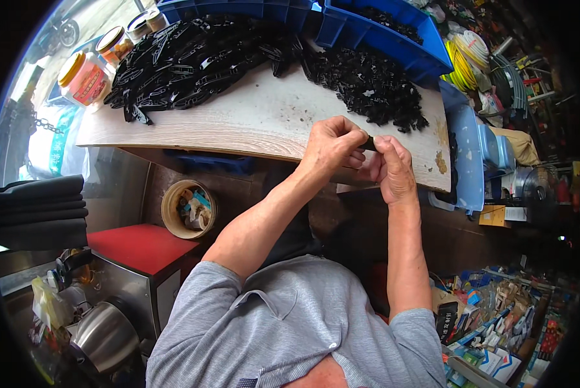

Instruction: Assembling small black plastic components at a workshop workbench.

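A small black piece (369,143), mostly hidden, is pinched between thumb and curled fingers by the left hand (332,146) and right hand (394,171).

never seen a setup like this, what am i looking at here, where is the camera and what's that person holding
There is no machine here, just a person working with bare hands. The single picture comes from a wide fisheye camera on their head, looking down, so straight edges bend and their own grey shirt fills the bottom.

The left hand and right hand meet at the near edge of a pale wood-grain table. Their fingertips pinch a small dark piece; the fingers hide too much to tell its shape.

On the table lie a heap of long black parts to the left and a heap of smaller black pieces to the right. Jars stand at the left end.
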A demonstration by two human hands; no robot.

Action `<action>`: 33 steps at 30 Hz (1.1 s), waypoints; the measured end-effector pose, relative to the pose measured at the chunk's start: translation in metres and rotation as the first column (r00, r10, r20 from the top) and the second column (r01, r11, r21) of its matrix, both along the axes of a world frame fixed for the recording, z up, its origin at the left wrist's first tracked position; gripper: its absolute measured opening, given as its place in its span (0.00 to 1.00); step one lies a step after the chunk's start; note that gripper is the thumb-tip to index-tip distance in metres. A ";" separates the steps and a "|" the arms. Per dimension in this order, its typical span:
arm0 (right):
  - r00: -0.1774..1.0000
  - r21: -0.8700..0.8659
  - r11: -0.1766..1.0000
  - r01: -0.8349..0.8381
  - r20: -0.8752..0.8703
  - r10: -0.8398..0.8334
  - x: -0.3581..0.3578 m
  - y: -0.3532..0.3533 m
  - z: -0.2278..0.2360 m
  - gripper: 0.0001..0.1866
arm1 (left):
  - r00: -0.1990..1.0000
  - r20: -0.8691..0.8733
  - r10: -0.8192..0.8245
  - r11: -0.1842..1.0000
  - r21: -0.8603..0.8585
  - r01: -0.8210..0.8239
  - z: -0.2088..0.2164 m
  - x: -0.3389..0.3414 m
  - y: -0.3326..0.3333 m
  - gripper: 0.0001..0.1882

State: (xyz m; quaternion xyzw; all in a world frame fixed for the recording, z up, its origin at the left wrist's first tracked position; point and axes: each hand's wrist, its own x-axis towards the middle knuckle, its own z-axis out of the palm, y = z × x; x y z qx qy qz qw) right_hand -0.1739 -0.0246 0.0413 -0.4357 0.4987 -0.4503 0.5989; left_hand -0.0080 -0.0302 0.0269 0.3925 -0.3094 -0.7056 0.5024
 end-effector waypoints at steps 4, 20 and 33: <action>0.999 -0.079 0.997 -0.011 -0.049 0.007 0.002 0.005 -0.010 0.16 | 1.000 0.017 -0.021 0.998 -0.052 0.022 -0.001 0.001 0.004 0.08; 0.775 0.096 0.776 0.623 0.057 -0.629 -0.077 -0.015 0.008 0.23 | -0.082 0.676 0.733 0.663 -0.681 0.311 -0.023 0.079 -0.086 0.08; 0.849 0.089 0.877 0.473 -0.311 -0.427 -0.092 -0.041 0.010 0.13 | -0.059 0.668 0.742 0.655 -0.704 0.277 -0.025 0.100 -0.068 0.10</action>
